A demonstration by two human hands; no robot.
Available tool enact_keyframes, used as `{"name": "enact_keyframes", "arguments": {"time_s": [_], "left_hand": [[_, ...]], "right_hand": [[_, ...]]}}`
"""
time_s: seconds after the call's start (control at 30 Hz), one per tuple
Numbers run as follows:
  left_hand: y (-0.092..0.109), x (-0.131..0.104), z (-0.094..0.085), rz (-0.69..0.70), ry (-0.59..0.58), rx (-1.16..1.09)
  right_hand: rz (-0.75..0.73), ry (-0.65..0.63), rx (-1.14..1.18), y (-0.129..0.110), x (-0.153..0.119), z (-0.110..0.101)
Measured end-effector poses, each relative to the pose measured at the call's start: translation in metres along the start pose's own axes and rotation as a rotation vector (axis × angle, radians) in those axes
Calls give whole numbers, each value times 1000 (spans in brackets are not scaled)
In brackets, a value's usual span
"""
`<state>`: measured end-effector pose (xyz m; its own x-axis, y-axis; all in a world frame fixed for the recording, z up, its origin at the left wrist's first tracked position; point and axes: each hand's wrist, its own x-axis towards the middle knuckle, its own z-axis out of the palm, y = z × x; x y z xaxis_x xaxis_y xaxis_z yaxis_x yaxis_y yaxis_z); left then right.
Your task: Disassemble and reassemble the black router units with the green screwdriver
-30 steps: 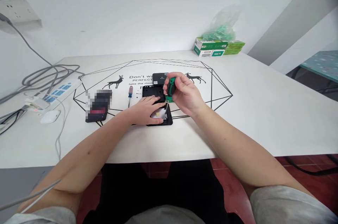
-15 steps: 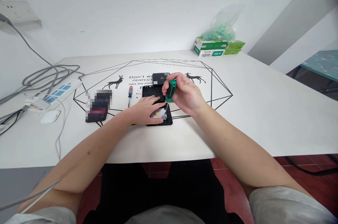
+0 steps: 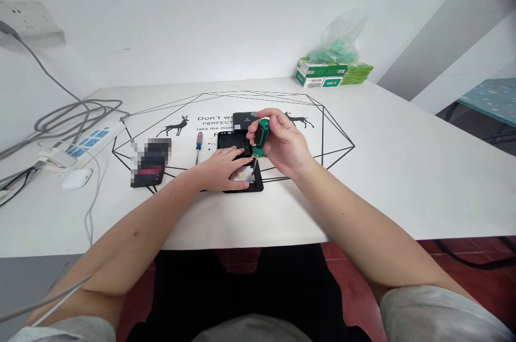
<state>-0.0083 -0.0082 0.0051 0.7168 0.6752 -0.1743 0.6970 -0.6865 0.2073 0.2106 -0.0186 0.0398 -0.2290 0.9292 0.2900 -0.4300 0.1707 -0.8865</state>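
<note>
My right hand [image 3: 284,143] is wrapped round the green and black handle of a screwdriver [image 3: 262,135]. Its thin shaft points down at the right side of a silvery plate inside a black casing [image 3: 258,183]. Across that casing lies my left hand [image 3: 221,169], fingers spread, pressing on its left part. Behind it rests another black shell piece [image 3: 229,141], and farther back a black square item [image 3: 242,120] with a small label. A green piece, partly covered, shows by my right hand. A second screwdriver [image 3: 199,140] lies to the left.
A phone, partly pixelated [image 3: 151,164], lies on the white table [image 3: 403,170]. At the left are a power strip [image 3: 94,143], coiled grey cables [image 3: 60,116] and a white earphone case [image 3: 77,178]. Green boxes [image 3: 322,74] under a plastic bag [image 3: 338,43] stand at the back.
The fingers of my right hand have shifted slightly on the screwdriver handle. My left hand has stayed where it was.
</note>
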Motion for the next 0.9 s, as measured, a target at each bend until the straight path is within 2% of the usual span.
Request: {"name": "enact_keyframes", "arguments": {"time_s": [0.2, 0.47, 0.7, 0.9], "left_hand": [[1, 0, 0, 4, -7, 8], [-3, 0, 3, 25, 15, 6], [-3, -1, 3, 24, 33, -10], [-1, -1, 1, 15, 9, 1]], "right_hand": [[-63, 61, -107, 4, 2, -2], [-18, 93, -55, 4, 1, 0], [-146, 120, -341, 12, 3, -3], [-169, 197, -334, 13, 4, -4]]}}
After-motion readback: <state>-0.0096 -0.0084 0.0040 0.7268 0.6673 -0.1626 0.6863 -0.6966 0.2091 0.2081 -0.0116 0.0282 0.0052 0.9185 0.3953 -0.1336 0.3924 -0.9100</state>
